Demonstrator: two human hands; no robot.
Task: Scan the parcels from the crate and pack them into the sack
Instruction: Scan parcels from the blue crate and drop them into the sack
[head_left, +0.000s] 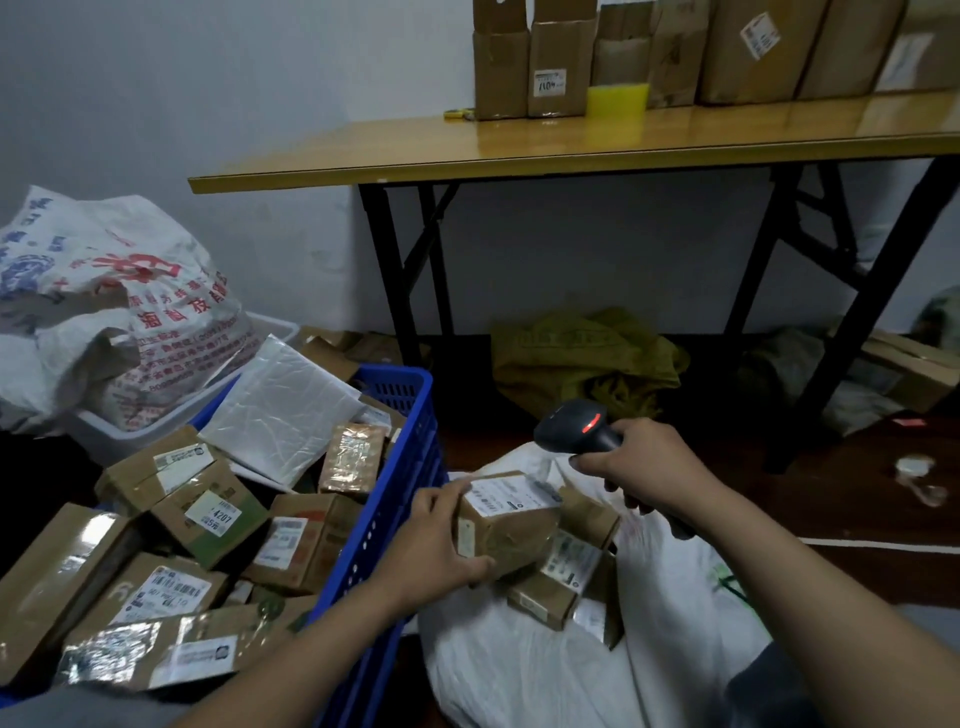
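My left hand grips a small brown cardboard parcel with a white label on top, held over the mouth of the white sack. My right hand grips a black barcode scanner whose red light glows, its head just above the parcel's label. Several brown parcels lie inside the sack under the held one. To the left stands the blue crate, heaped with taped cardboard parcels and a white padded mailer.
A folding table with black legs stands behind, with cardboard boxes along the wall. A printed white sack sits in a grey bin at far left. An olive bag and boxes lie under the table.
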